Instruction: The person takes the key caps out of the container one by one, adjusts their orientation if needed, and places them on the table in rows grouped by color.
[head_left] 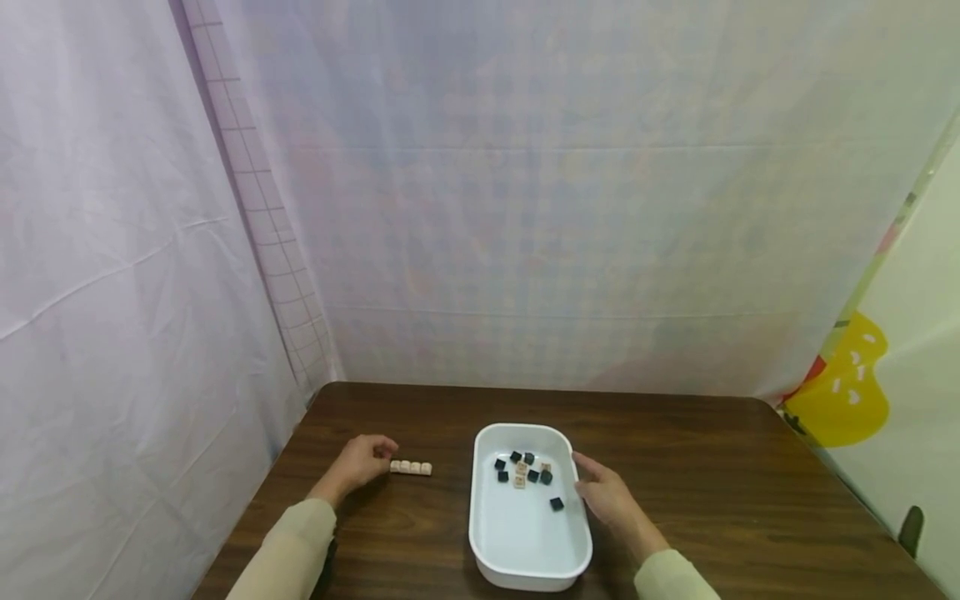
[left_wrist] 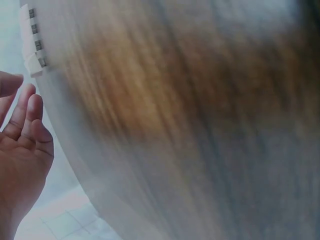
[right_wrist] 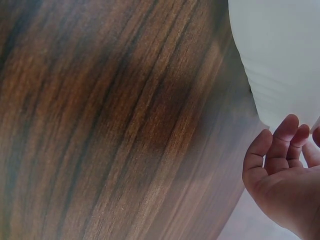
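Observation:
A short row of cream keycaps [head_left: 411, 467] stands on the brown table, left of the white tray [head_left: 528, 557]. My left hand [head_left: 363, 461] is at the row's left end. In the left wrist view its bent fingertips are just short of the nearest cream keycap [left_wrist: 34, 66], which sits slightly askew from the others. My right hand [head_left: 609, 500] touches the tray's right side, fingers lightly bent against the wall, as the right wrist view [right_wrist: 282, 170] also shows. Inside the tray lie several black keycaps [head_left: 557, 504] and a few beige ones [head_left: 520, 481], mostly toward the far end.
The wood-grain table [head_left: 712, 475] extends to the right of the tray and behind it. Pale curtains [head_left: 525, 208] hang along the far edge and down the left side. A yellow printed shape [head_left: 843, 400] shows on the sheet at right.

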